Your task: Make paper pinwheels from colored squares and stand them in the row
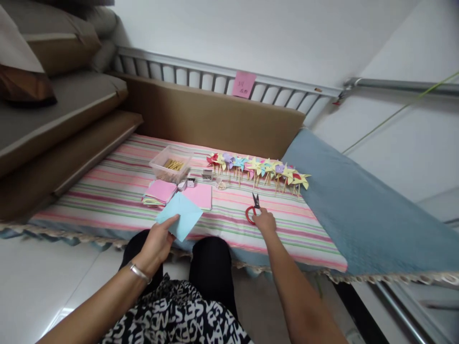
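A light blue square of paper (pixel 187 212) is pinched in my left hand (pixel 157 244), thumb on top, above the table's front edge. My right hand (pixel 265 222) is closed at the handles of the scissors (pixel 256 205), which have red grips and dark blades standing apart. The blades point away from me, over the striped cloth. Below the paper's far edge lies a pink sheet or pad (pixel 201 196). To its left sits a stack of coloured paper squares (pixel 160 191), pink on top. Several paper pinwheels on sticks (pixel 254 166) form a row at the back right.
A clear plastic box (pixel 163 173) holds wooden sticks. Small containers (pixel 207 175) stand beside it. The striped cloth (pixel 229 229) covers the surface. Behind rises a brown board (pixel 215 119) with a pink note (pixel 244 84) above it; wrapped brown slabs (pixel 64 110) are piled left.
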Available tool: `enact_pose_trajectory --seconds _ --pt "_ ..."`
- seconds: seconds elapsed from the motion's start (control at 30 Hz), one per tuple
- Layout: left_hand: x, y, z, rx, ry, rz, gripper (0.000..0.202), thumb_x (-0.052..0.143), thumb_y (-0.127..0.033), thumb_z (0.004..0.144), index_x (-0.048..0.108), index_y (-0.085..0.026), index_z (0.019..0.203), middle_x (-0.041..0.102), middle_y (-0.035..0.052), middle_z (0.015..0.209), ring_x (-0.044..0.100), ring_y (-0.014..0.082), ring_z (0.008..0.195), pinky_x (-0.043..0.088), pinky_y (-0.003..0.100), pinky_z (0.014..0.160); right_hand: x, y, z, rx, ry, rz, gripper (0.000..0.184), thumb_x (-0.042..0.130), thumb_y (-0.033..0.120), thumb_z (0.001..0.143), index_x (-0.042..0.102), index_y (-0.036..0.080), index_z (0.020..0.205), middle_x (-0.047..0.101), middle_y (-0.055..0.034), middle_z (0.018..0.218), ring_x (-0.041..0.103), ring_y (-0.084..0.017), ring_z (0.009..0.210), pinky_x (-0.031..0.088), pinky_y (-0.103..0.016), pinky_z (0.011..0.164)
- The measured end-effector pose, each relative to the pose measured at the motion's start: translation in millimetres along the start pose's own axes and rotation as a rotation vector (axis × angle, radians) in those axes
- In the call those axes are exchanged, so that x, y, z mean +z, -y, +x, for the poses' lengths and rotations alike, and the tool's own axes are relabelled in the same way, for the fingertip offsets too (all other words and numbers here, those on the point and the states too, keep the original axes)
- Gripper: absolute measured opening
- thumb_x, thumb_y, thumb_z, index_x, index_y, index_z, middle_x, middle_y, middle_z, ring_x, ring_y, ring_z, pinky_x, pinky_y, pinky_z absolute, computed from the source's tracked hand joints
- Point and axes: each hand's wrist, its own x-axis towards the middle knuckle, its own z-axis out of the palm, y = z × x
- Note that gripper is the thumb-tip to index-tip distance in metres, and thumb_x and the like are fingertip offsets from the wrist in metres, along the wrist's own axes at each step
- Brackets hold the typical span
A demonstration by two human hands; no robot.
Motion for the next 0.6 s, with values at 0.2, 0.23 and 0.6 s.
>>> enact_pose_trajectory --seconds 0.2,0.23,0.6 --pt "2.4 -9 -8 0.033 0.075 0.042 0.035 0.078 -0.015 0.061 0.070 -0.012 0.094 0.074 0.0085 0.092 0.069 0.0191 0.071 0.056 0.028 0.062 -22 -14 -60 0.026 0.058 0.435 0.053 0.057 0.043 0.072 0.053 0.018 0.119 0.064 -0.0080 0.092 0.063 -0.022 0.078 0.048 -0.029 0.061" --pt "2.9 -11 -8 0.036 0.090 0.061 0.035 0.079 -0.016 0.060 0.070 -0.012 0.093 0.074 0.0084 0.089 0.068 0.0193 0.070 0.055 0.028 0.061 -26 -16 -76 0.016 0.074 0.520 0.054 0.052 0.050 0.076 0.050 0.021 0.120 0.064 -0.0064 0.091 0.062 -0.019 0.071 0.046 -0.028 0.055" --pt "2.0 -63 -28 0.036 0.194 0.330 0.038 0.082 -0.016 0.048 0.072 -0.010 0.085 0.073 0.0087 0.072 0.065 0.0203 0.055 0.048 0.026 0.048 -45 28 -250 -0.270 0.862 0.987 0.044 0.065 0.033 0.074 0.053 0.022 0.115 0.062 -0.0025 0.078 0.059 -0.017 0.066 0.047 -0.032 0.065"
